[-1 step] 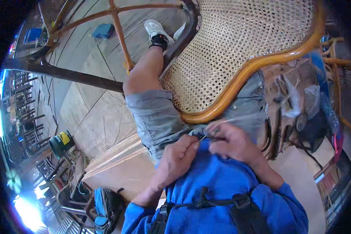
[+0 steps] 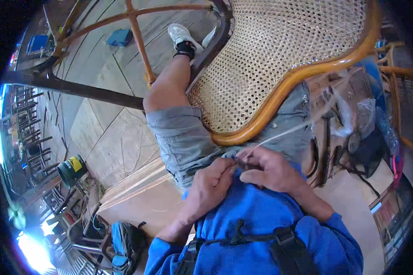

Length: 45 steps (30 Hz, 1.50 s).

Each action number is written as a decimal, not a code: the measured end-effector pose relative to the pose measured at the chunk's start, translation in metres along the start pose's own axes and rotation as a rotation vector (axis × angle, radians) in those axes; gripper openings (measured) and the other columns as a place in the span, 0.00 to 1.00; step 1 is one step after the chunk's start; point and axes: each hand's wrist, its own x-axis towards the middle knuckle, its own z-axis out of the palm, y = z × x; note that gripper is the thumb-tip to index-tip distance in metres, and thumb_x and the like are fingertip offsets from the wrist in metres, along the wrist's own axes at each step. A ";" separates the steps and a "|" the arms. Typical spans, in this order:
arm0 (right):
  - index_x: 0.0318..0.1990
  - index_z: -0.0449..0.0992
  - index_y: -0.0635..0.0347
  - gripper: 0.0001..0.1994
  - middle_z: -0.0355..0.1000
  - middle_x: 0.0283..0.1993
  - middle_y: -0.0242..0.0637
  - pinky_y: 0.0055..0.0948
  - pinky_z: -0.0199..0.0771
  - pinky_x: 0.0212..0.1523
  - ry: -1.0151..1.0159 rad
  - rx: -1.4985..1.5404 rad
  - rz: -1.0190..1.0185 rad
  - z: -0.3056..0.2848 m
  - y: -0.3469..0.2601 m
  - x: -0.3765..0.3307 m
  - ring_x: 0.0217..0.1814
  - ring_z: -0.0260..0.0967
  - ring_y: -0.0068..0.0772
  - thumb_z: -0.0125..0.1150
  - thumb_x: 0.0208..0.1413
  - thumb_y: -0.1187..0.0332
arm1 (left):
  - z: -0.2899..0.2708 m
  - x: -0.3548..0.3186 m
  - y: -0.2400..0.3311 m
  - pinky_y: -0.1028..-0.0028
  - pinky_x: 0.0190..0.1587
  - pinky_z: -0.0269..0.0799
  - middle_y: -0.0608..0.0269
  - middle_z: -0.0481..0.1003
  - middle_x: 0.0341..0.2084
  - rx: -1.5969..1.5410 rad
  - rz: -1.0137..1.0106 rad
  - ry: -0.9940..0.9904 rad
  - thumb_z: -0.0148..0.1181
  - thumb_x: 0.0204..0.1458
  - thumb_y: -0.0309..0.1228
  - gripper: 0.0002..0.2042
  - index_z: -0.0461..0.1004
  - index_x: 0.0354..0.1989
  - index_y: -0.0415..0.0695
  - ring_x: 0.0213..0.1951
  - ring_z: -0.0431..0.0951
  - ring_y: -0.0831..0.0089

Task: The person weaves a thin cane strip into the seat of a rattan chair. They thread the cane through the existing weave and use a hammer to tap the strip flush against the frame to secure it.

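Note:
A thin pale cane strip (image 2: 284, 134) runs from between my hands up to the right, blurred at its far end. My left hand (image 2: 211, 181) is closed, thumb against the fingers, at the strip's near end. Touching or almost touching it, my right hand (image 2: 273, 172) pinches the strip; something small and dark shows between its fingers, too blurred to name. Both hands are in front of my blue shirt. Beyond them, a woven cane panel (image 2: 261, 68) in a curved, glossy brown rattan frame (image 2: 280, 98) rests against my lap.
Hand tools with dark handles (image 2: 326, 142) and clear plastic bags (image 2: 344, 119) lie on the right. Several long pale strips (image 2: 133, 185) lie at left. A green bucket (image 2: 72, 170), a backpack (image 2: 124, 247) and a dark frame bar (image 2: 87, 92) are farther left.
My right hand has turned slightly and drawn in toward the left hand. The cane strip now arcs higher to the right. The left hand has barely moved.

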 end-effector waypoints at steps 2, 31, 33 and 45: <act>0.46 0.65 0.65 0.19 0.67 0.30 0.31 0.18 0.65 0.29 -0.011 0.075 0.078 -0.001 0.000 -0.001 0.28 0.63 0.17 0.60 0.50 0.65 | 0.003 0.003 0.001 0.69 0.29 0.68 0.51 0.71 0.24 -0.046 0.016 -0.012 0.50 0.53 0.28 0.06 0.70 0.36 0.40 0.27 0.75 0.60; 0.45 0.66 0.63 0.14 0.63 0.22 0.26 0.17 0.58 0.16 0.064 0.183 0.007 -0.007 0.008 0.004 0.17 0.57 0.14 0.57 0.53 0.68 | -0.019 -0.010 -0.012 0.73 0.27 0.67 0.58 0.69 0.21 -0.059 -0.013 -0.082 0.51 0.53 0.28 0.06 0.71 0.33 0.40 0.23 0.71 0.70; 0.44 0.66 0.63 0.13 0.63 0.22 0.26 0.17 0.59 0.17 0.022 0.222 0.006 -0.002 0.013 0.004 0.17 0.57 0.14 0.57 0.53 0.68 | -0.025 -0.018 -0.017 0.74 0.27 0.66 0.58 0.70 0.21 0.012 -0.008 -0.124 0.51 0.53 0.28 0.05 0.72 0.32 0.40 0.23 0.71 0.70; 0.41 0.67 0.65 0.12 0.66 0.25 0.34 0.17 0.59 0.17 0.106 0.291 0.014 -0.010 0.014 0.004 0.17 0.59 0.19 0.54 0.55 0.65 | -0.078 -0.085 -0.035 0.75 0.25 0.67 0.59 0.74 0.21 0.047 -0.160 -0.180 0.54 0.48 0.23 0.02 0.72 0.28 0.38 0.22 0.73 0.72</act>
